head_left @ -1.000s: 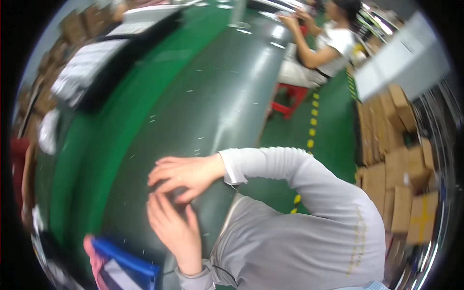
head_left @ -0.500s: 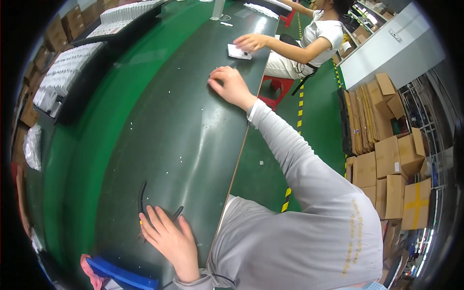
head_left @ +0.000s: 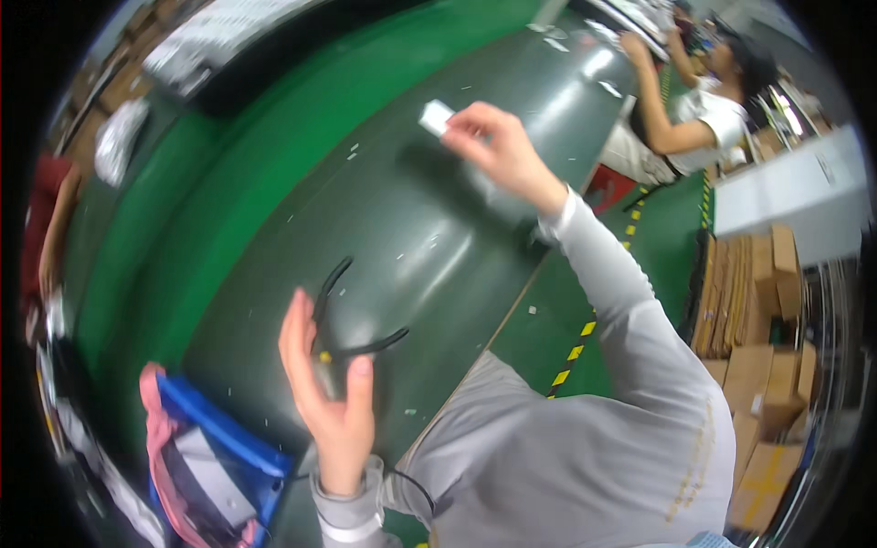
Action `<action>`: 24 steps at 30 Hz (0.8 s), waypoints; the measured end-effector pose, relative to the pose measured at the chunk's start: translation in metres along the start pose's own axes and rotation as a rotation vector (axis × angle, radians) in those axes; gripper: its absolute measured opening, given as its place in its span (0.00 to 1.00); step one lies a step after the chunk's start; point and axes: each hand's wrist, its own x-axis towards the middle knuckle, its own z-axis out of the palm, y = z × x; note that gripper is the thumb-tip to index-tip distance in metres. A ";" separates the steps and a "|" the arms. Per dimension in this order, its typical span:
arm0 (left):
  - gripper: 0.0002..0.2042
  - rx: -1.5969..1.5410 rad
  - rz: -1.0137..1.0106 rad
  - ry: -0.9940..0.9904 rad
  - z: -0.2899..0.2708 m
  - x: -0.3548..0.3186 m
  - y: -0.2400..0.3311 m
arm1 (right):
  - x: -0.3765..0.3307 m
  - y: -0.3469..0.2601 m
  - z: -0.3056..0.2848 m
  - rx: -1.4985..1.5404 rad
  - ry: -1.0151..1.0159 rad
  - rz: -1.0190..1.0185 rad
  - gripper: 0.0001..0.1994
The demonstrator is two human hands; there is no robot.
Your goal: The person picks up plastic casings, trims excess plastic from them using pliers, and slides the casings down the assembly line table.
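My right hand (head_left: 498, 146) is raised over the far part of the dark green table (head_left: 429, 301), its thumb and fingers closed on a small white block-like piece (head_left: 437, 117). Blur hides the piece's details. My left hand (head_left: 331, 402) is open above the near part of the table, thumb and fingers apart. Beside its fingertips lies a pair of pliers with two curved black handles (head_left: 376, 346) spread apart and a yellow spot near the joint. Their jaws are partly hidden by the left hand.
A blue bin (head_left: 224, 425) with a pink cloth (head_left: 157, 425) stands at the lower left. Small white scraps (head_left: 353, 152) dot the table. Beyond a green strip are trays of white parts (head_left: 219, 46). A co-worker (head_left: 703, 119) sits at the far right, near cardboard boxes (head_left: 758, 384).
My right hand, empty before, now holds the white piece. My left hand has lifted off the pliers and turned, its fingers opening. The whole view has shifted, showing more of the blue bin.
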 end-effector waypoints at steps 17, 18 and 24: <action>0.43 -1.436 -0.009 0.203 -0.039 0.003 -0.002 | -0.052 -0.137 0.083 -0.102 -0.616 -0.417 0.47; 0.43 -1.440 -0.014 0.180 -0.041 0.004 -0.003 | -0.056 -0.136 0.087 -0.167 -0.627 -0.450 0.47; 0.42 -1.472 -0.022 0.203 -0.045 0.001 -0.004 | -0.067 -0.148 0.086 -0.248 -0.765 -0.390 0.38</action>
